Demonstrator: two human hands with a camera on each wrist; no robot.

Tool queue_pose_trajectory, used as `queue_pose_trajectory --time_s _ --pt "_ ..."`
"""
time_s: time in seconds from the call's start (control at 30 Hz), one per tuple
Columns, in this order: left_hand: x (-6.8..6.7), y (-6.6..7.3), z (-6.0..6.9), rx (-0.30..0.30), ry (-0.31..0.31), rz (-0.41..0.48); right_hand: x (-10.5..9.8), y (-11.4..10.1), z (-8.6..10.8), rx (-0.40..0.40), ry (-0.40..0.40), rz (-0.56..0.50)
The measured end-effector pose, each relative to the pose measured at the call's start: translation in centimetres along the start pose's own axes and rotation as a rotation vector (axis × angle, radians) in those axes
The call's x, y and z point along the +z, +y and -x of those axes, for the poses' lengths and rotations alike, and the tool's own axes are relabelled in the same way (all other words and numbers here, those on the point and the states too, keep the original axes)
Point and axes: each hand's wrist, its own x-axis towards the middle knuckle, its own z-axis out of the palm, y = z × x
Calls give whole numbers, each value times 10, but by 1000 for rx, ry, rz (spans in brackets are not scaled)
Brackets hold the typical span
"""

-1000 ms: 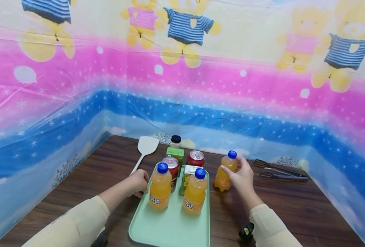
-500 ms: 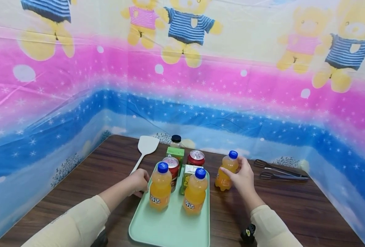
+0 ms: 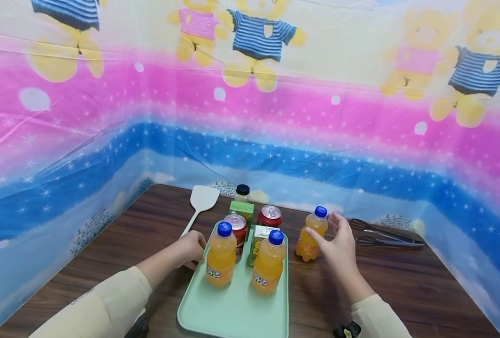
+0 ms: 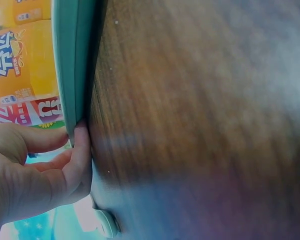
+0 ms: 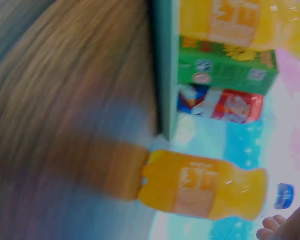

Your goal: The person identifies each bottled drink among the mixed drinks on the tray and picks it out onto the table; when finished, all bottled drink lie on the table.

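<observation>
My left hand (image 3: 192, 248) grips the left rim of a light green tray (image 3: 233, 315); the left wrist view shows thumb and fingers pinching that rim (image 4: 70, 65). On the tray stand two orange soda bottles (image 3: 219, 263) with blue caps, a red soda can (image 3: 239, 234) and a green-and-white drink carton (image 3: 258, 239). Right of the tray, a third orange soda bottle (image 3: 308, 241) stands upright on the table. Beside it my right hand (image 3: 340, 246) has thumb and fingers spread. In the right wrist view, this hand (image 5: 290, 225) is apart from the bottle (image 5: 205, 185).
Near the tray's far end are a green carton (image 3: 242, 209), another red can (image 3: 270, 215) and a black-capped jar (image 3: 242, 191). A white spatula (image 3: 203, 199) lies at the back left. Dark kitchen tools (image 3: 389, 237) lie at the back right of the wooden table (image 3: 402, 286).
My right hand has loosened from the third bottle and drawn back slightly to the right, its fingers spreading. That bottle stays standing. The left hand keeps its grip on the tray.
</observation>
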Motion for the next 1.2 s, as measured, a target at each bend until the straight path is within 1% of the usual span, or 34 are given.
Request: queue_pose_trajectory --time_s 0.13,0.23,0.33,0.43,0.53,0.67,0.8,0.9,1.07,1.2 --pt "1 2 1 -27 -15 46 -5 -13 3 -66 3 -14" --pt "2 3 1 -30 -9 45 -6 -24 6 -133 -11 -20" --pt "2 3 1 -30 -9 50 -6 -35 10 -185 -55 -55" --pt "2 3 1 -43 -16 72 -5 -46 15 -214 -118 -107" --pt "2 3 2 -50 -20 82 -5 -54 21 -220 -185 -166" --pt "2 3 2 -43 -19 94 -3 -63 26 -232 -253 -220" --pt "2 3 1 -45 -21 98 2 -65 31 -271 -307 -245" --pt "2 3 1 -52 -24 95 7 -64 33 -288 -343 -238" --pt "1 3 1 -61 -19 89 13 -60 37 -276 -401 -237" --pt "1 2 0 -66 -16 90 18 -58 40 -231 -440 -265"
